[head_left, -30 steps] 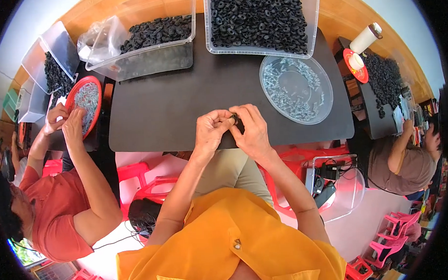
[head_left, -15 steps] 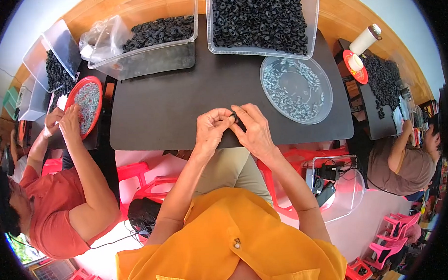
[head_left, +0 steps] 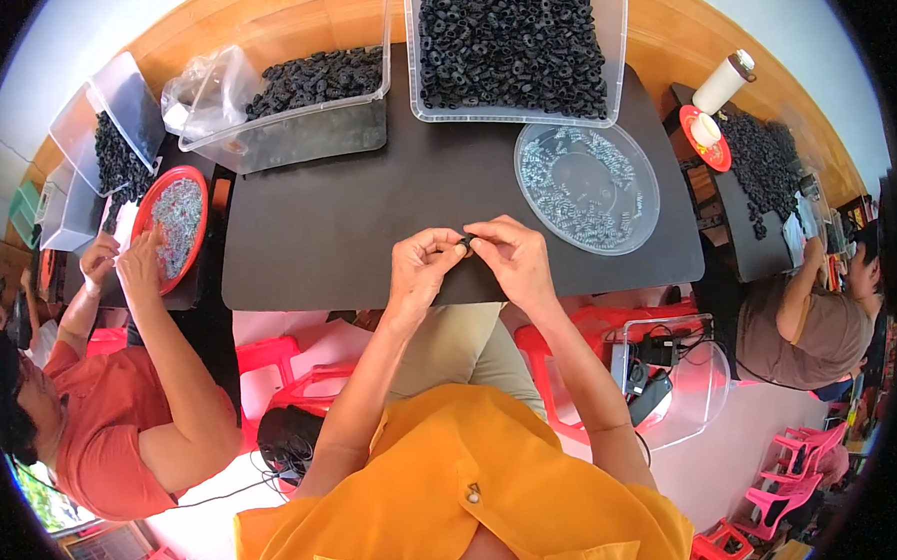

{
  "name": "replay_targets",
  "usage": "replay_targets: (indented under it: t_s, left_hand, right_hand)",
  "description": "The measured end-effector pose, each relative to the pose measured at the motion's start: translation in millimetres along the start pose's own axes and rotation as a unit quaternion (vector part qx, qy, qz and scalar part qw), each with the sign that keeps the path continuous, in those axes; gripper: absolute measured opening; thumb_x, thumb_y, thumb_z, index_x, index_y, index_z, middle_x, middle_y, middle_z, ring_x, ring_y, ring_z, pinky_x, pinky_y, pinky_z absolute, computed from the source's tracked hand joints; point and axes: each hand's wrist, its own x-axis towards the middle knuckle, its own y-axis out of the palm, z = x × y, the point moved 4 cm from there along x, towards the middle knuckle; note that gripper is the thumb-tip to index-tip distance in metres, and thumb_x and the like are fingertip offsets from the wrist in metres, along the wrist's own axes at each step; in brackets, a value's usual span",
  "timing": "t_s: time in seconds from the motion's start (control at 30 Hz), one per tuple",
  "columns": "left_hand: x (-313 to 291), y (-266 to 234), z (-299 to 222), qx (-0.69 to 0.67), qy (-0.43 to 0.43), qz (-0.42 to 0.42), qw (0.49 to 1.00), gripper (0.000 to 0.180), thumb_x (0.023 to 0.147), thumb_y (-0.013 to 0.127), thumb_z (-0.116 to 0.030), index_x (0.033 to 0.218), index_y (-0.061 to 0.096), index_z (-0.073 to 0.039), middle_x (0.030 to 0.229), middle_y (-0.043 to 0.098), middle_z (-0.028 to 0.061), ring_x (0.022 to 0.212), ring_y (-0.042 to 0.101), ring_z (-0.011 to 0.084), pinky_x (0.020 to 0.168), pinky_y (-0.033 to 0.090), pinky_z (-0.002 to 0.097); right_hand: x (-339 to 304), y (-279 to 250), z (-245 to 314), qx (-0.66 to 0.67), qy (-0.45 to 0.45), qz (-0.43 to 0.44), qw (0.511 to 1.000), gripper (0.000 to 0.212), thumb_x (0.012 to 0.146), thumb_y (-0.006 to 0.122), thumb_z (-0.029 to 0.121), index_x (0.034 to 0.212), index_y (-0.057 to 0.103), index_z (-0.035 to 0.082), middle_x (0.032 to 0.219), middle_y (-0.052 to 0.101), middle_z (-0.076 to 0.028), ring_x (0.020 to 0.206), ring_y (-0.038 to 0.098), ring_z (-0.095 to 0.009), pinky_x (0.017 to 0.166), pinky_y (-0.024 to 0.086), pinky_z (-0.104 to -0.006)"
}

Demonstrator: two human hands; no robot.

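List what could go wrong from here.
The small black piece, pinched between the left hand and right hand, might slip and drop off the near edge of the dark rectangular table.

The shallow round clear plastic tray of small silvery coils could spill if bumped.

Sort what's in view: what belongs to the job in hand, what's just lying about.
Likely the job:
- small black piece held between left hand and right hand
- black pieces in right tub and left tub
- round clear dish of small parts

Probably just lying about:
- white bottle
- cup on red plate
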Motion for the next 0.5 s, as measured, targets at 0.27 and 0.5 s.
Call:
replay_targets:
  t_s: [0.27, 0.5]
  left_hand:
    - [-1, 0, -6, 0.031, -0.022, 0.031, 0.999, 0.012, 0.081, 0.065, -0.004, 0.092, 0.064, -0.002, 0.074, 0.064, 0.0007, 0.053, 0.048, 0.0008, 0.042, 0.035, 0.0159]
    - [-2, 0, 1, 0.101, -0.005, 0.010, 0.995, 0.010, 0.081, 0.064, 0.000, 0.090, 0.063, 0.003, 0.069, 0.061, 0.0018, 0.052, 0.053, 0.0045, 0.046, 0.043, 0.0183]
  right_hand:
    - [5, -10, -16, 0.105, 0.062, -0.003, 0.993, 0.015, 0.077, 0.064, -0.003, 0.092, 0.067, -0.002, 0.077, 0.064, -0.007, 0.069, 0.061, -0.011, 0.063, 0.048, -0.0231]
    - [0, -5, 8, -0.166, -0.057, -0.023, 0.984, 0.013, 0.075, 0.063, -0.005, 0.087, 0.066, -0.002, 0.075, 0.061, -0.011, 0.063, 0.060, -0.015, 0.058, 0.046, -0.0248]
